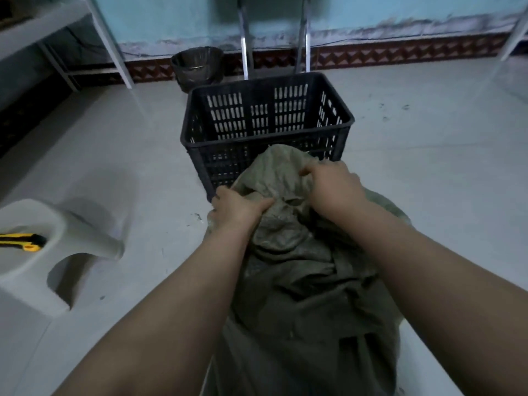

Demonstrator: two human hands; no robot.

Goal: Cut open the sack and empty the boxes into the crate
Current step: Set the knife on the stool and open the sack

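Note:
A crumpled grey-green woven sack [303,281] stands on the floor right in front of me, its top bunched up against the near wall of a black slotted plastic crate [265,130]. My left hand [237,208] grips a fold of the sack's top on the left side. My right hand [333,184] grips the sack's upper edge on the right, fingers curled into the cloth. No boxes show; the sack's inside is hidden. The visible part of the crate holds nothing.
A white plastic stool [43,252] stands at the left with a yellow-and-black utility knife [23,241] lying on its seat. A dark bucket [197,67] sits by the far wall, between a white table frame [111,44] and metal legs [245,52].

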